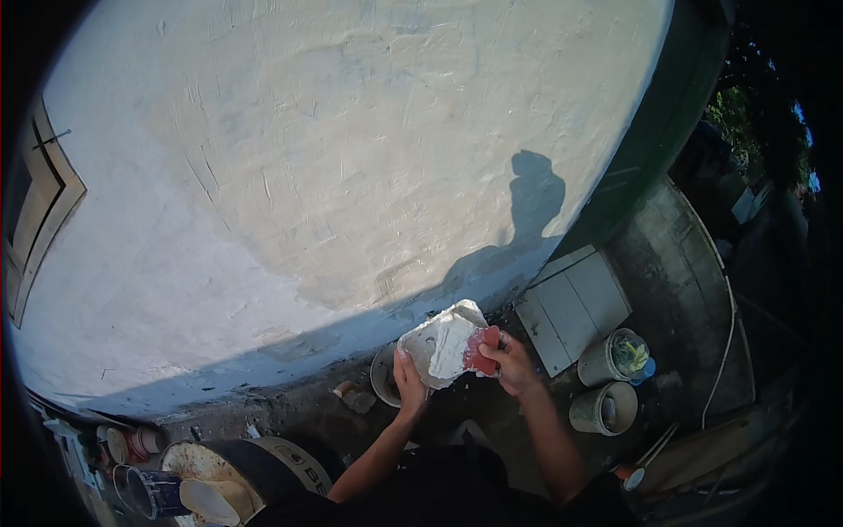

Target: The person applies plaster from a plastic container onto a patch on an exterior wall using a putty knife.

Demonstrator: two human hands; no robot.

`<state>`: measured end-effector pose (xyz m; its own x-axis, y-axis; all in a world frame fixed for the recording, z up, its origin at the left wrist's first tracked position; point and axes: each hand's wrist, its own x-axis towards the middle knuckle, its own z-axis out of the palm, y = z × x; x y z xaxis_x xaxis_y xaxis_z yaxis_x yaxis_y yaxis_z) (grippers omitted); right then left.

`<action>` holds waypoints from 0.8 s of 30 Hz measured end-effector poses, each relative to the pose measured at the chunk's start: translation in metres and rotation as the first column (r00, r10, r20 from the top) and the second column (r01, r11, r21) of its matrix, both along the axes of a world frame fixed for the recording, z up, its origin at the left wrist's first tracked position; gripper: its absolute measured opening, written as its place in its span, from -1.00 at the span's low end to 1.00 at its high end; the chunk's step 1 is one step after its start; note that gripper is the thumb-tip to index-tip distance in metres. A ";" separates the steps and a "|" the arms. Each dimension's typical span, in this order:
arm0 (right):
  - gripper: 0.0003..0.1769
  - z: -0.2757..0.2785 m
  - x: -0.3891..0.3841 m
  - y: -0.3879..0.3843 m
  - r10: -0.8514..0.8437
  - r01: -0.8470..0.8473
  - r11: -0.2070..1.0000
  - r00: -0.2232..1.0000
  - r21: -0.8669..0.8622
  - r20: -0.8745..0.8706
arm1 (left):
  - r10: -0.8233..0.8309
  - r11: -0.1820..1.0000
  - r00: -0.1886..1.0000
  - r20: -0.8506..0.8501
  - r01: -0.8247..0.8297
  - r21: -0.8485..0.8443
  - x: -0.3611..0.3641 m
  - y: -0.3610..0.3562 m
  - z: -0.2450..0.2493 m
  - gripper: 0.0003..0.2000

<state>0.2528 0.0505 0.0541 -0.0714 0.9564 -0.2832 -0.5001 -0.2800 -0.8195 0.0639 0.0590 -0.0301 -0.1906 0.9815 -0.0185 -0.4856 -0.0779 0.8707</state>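
Note:
My left hand [409, 383] is wrapped round the left side of a shallow container [420, 348] smeared with white paste. In my right hand [512, 362] is a red scraper [481, 350], pinched between thumb and fingers, its edge against the white paste [452, 345] at the container's right side. Both hands are low in front of my body, near the foot of a large wall [351, 158]. The wall has a cream, rough-textured area in its middle and a smoother whitish area to the left and below.
Two buckets [604, 409] [615, 355] stand at the right beside pale panels [572, 309]. A large drum [272, 465] and dark containers [154, 492] are at the lower left. A window frame [48, 211] is at the far left. Another round bucket [384, 376] sits behind my left hand.

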 end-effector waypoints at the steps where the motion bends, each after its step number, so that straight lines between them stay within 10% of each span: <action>1: -0.74 0.001 0.001 -0.002 -0.019 0.019 1.000 1.000 0.005 -0.008 | -0.020 1.000 0.999 0.040 0.020 -0.003 0.000 0.002 -0.007 -0.63; 11: -0.72 -0.007 0.050 0.013 0.061 -0.061 0.998 0.998 0.020 0.018 | 0.036 0.998 0.989 -0.147 -0.028 0.057 0.037 0.013 0.010 -0.64; 24: -0.68 -0.013 0.179 0.064 0.150 -0.161 0.983 0.981 -0.088 -0.122 | 0.175 0.982 0.983 0.053 -0.178 0.062 0.191 0.032 -0.039 -0.61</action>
<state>0.4323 0.1140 0.0413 -0.2543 0.8995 -0.3553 -0.5328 -0.4369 -0.7248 0.2553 0.0913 -0.0688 -0.3618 0.9317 0.0327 -0.4994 -0.2233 0.8371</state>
